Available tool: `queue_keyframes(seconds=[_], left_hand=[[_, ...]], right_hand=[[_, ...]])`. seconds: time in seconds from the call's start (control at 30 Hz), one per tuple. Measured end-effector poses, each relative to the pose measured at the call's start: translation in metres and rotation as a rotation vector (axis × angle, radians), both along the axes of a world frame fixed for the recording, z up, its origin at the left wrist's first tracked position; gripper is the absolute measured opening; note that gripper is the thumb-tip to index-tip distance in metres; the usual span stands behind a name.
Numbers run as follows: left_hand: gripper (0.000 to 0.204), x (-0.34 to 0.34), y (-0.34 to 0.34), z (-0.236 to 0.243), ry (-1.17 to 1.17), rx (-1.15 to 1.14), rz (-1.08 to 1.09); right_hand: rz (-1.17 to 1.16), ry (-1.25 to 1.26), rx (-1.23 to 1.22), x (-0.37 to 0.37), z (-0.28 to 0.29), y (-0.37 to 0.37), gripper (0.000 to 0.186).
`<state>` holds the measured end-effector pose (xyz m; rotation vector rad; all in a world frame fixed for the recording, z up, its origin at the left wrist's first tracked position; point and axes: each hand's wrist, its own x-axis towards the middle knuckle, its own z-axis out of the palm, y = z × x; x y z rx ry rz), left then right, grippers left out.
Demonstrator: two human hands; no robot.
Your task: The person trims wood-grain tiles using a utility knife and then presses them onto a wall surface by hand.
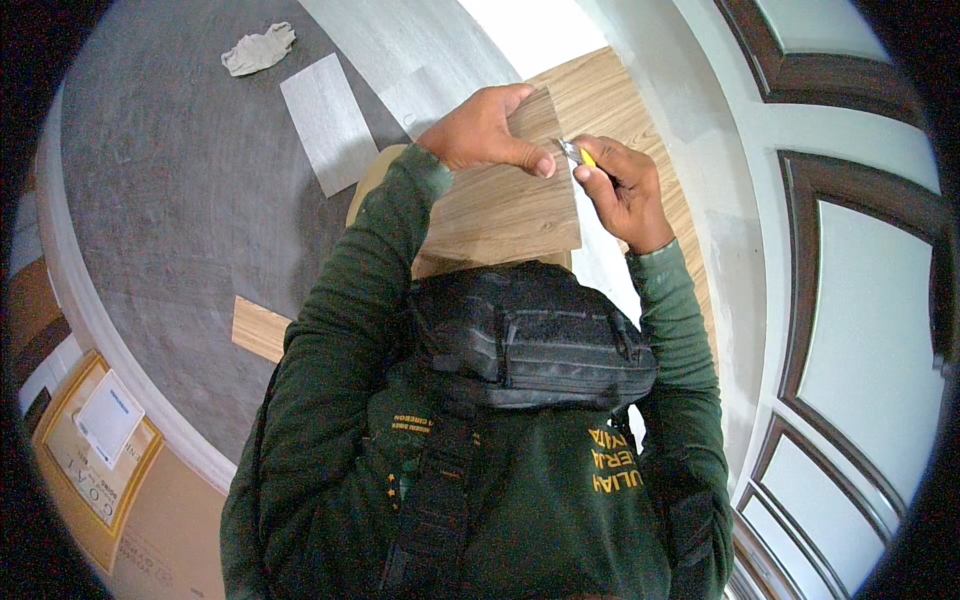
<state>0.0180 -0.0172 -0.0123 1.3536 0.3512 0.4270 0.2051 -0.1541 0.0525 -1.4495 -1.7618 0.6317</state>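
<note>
My left hand point(490, 135) grips the upper edge of a brown wood-look vinyl plank piece point(500, 215), its thumb lying across the face. The piece is in front of my chest, just beyond the black bag point(530, 335). In my closed right hand point(628, 190) is a small utility knife point(575, 153) with a yellow body and a metal tip. That tip meets or nearly meets the plank's right edge; I cannot tell which. A white sheet or strip point(603, 270) shows below my right hand, beside the plank.
Wood-look flooring point(590, 95) lies along the right wall. Pale grey planks point(328, 122) and a crumpled whitish cloth or glove point(258, 50) rest on the dark floor point(170, 200). A short wood-look offcut point(260, 328) is at left. Dark-framed white panels point(870, 270) line the right side.
</note>
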Motion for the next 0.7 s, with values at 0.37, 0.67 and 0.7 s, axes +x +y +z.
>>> queue_keyframes(seconds=[0.37,0.67,0.7], left_hand=[[0.085,0.001,-0.004,0.009,0.065,0.084,0.024],[0.083,0.006,-0.004,0.006,0.025,0.103,0.009],[0.082,0.005,-0.004,0.006,0.011,0.076,0.012]], right_hand=[[0.059,0.003,-0.103,0.006,0.006,-0.012,0.024],[0.030,-0.002,0.002,0.007,0.004,-0.001,0.022],[0.031,-0.002,0.002,0.005,0.004,0.000,0.022]])
